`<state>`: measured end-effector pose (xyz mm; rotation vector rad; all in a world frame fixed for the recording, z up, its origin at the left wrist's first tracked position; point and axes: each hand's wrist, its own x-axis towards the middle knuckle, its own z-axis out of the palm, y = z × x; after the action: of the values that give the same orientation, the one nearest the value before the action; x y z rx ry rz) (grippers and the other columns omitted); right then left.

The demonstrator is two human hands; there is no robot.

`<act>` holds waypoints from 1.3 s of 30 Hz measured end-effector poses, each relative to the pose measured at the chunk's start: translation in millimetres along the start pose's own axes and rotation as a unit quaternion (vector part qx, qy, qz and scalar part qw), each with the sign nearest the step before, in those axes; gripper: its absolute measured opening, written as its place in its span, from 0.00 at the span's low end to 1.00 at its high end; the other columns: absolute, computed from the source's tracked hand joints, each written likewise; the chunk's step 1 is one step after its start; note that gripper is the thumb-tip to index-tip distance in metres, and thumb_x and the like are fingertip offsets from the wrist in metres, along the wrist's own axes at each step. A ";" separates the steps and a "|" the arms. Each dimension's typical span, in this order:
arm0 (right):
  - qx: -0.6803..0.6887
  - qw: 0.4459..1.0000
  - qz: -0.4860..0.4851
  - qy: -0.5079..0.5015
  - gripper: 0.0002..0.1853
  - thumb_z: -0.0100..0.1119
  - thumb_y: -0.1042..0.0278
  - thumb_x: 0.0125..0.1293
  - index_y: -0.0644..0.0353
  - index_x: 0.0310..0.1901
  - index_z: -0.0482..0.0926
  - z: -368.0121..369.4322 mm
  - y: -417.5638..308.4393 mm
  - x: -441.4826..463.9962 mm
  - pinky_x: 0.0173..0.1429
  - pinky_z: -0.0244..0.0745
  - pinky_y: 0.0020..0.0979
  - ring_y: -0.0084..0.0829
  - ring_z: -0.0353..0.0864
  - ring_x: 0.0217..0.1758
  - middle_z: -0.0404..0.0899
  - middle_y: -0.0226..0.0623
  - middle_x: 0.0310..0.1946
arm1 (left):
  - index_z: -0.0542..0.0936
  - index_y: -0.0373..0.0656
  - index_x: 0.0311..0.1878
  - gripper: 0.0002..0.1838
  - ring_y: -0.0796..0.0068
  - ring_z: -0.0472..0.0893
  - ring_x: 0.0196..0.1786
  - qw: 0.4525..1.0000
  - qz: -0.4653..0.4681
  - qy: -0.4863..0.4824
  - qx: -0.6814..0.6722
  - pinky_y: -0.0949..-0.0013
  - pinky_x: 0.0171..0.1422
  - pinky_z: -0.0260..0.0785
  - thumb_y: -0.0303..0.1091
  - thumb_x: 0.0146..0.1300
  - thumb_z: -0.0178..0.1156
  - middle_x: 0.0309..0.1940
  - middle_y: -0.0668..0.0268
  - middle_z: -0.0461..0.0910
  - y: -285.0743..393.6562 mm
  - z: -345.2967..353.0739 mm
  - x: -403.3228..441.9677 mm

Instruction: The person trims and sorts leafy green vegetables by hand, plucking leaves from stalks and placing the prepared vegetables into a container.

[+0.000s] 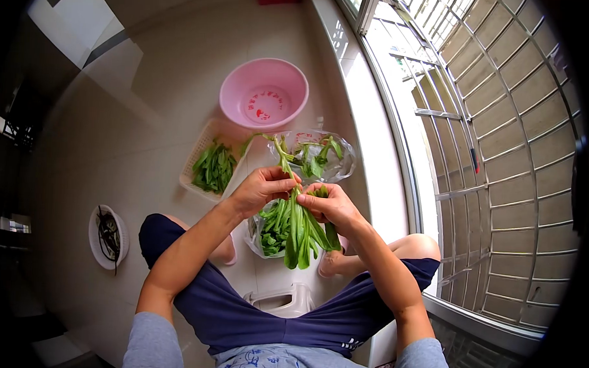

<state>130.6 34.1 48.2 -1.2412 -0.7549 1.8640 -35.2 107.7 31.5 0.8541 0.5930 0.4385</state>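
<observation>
A leafy green vegetable stalk [299, 229] hangs between my hands, its stem end pointing up and away and its long leaves drooping toward me. My left hand [263, 191] is closed around the stem. Close beside it, my right hand [332, 206] pinches the same stalk where the leaves spread; some green leaf shows by its fingers. Below the stalk, partly covered by it, a clear plastic bag [253, 246] holds more greens [273, 229]. Just beyond my hands, another clear plastic bag [347, 161] has loose leaves [316, 165] in it.
A cream basket [192, 174] of greens stands left of my hands, with a pink basin [265, 69] behind it. Further left, a white basket [123, 233] holds long dark beans or pods. A grey stool [297, 301] is between my legs. A barred window [483, 158] lines the right.
</observation>
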 end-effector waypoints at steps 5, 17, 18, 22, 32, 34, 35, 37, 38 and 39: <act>-0.065 0.997 -0.037 0.021 0.08 0.58 0.64 0.53 0.58 0.24 0.72 1.9 -3.4 -2.6 0.16 0.46 0.15 0.11 0.55 0.13 0.62 0.20 0.12 | 0.75 0.39 0.35 0.08 0.81 0.73 0.34 0.992 0.003 0.022 0.124 0.77 0.39 0.65 0.30 0.52 0.56 0.31 0.68 0.75 0.5 -0.4 0.3; -0.108 0.992 -0.007 -0.059 0.09 0.55 0.63 0.54 0.60 0.27 0.74 -5.1 -10.8 -5.4 0.17 0.48 0.16 0.11 0.55 0.14 0.63 0.20 0.13 | 0.75 0.39 0.35 0.08 0.85 0.72 0.33 0.992 -0.028 -0.044 0.116 0.81 0.40 0.63 0.30 0.51 0.57 0.29 0.71 0.75 6.5 -3.8 -2.2; -0.104 0.992 -0.001 -0.067 0.10 0.55 0.62 0.54 0.60 0.27 0.74 -5.7 -11.2 -5.5 0.18 0.50 0.16 0.11 0.57 0.15 0.64 0.20 0.14 | 0.75 0.39 0.35 0.08 0.85 0.72 0.33 0.992 -0.028 -0.043 0.116 0.81 0.40 0.63 0.30 0.51 0.57 0.29 0.71 0.75 6.8 -3.6 -2.4; -0.105 0.991 -0.017 -0.085 0.09 0.56 0.63 0.54 0.61 0.29 0.74 -7.7 -9.5 -4.7 0.16 0.46 0.16 0.10 0.54 0.14 0.62 0.20 0.13 | 0.75 0.39 0.36 0.09 0.85 0.72 0.32 0.993 -0.025 -0.065 0.099 0.81 0.39 0.63 0.30 0.52 0.57 0.30 0.70 0.75 6.6 -3.5 -1.8; 0.009 0.996 -0.004 -0.091 0.09 0.52 0.63 0.56 0.60 0.28 0.73 -11.1 -5.3 0.9 0.16 0.46 0.15 0.12 0.56 0.13 0.64 0.22 0.14 | 0.74 0.39 0.37 0.08 0.82 0.73 0.33 0.998 -0.033 -0.045 0.007 0.80 0.38 0.65 0.28 0.53 0.55 0.30 0.68 0.75 6.0 -2.1 -2.5; 0.106 0.992 0.013 -0.070 0.07 0.51 0.65 0.57 0.58 0.28 0.72 -9.6 2.8 5.2 0.15 0.46 0.15 0.13 0.57 0.13 0.66 0.24 0.16 | 0.74 0.39 0.36 0.07 0.82 0.73 0.32 0.998 -0.022 -0.048 -0.021 0.79 0.38 0.65 0.28 0.53 0.54 0.30 0.68 0.75 4.4 -2.7 -2.6; 0.118 0.989 0.037 -0.083 0.06 0.51 0.66 0.57 0.58 0.28 0.72 -8.4 6.8 6.5 0.15 0.47 0.14 0.14 0.57 0.13 0.66 0.23 0.17 | 0.74 0.39 0.36 0.07 0.81 0.73 0.31 0.997 -0.013 -0.053 -0.048 0.79 0.38 0.66 0.27 0.53 0.54 0.30 0.67 0.75 4.0 -3.1 -2.6; 0.143 0.980 0.051 -0.131 0.05 0.52 0.67 0.56 0.59 0.30 0.71 -5.0 9.6 4.7 0.15 0.48 0.15 0.14 0.57 0.14 0.65 0.23 0.17 | 0.74 0.39 0.36 0.07 0.81 0.73 0.30 0.997 -0.013 -0.051 -0.062 0.78 0.38 0.66 0.27 0.53 0.54 0.30 0.67 0.75 3.0 -2.6 -3.3; 0.178 0.970 0.041 -0.158 0.07 0.51 0.67 0.56 0.59 0.35 0.71 -6.7 15.2 6.6 0.15 0.50 0.13 0.13 0.61 0.15 0.70 0.25 0.22 | 0.74 0.39 0.36 0.06 0.80 0.73 0.29 0.996 -0.014 -0.050 -0.076 0.78 0.37 0.67 0.27 0.53 0.54 0.29 0.66 0.75 2.9 -2.1 -3.2; 0.176 0.971 0.041 -0.158 0.07 0.51 0.67 0.56 0.59 0.35 0.71 -4.2 15.8 6.5 0.15 0.50 0.13 0.13 0.61 0.15 0.70 0.25 0.22 | 0.74 0.39 0.36 0.06 0.80 0.73 0.29 0.996 -0.012 -0.050 -0.077 0.78 0.37 0.67 0.27 0.53 0.54 0.29 0.66 0.75 3.0 -3.0 -2.8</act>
<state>128.8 31.4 30.9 -0.7705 -0.5068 2.1814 -39.6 109.6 33.1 0.7162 0.4714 0.4113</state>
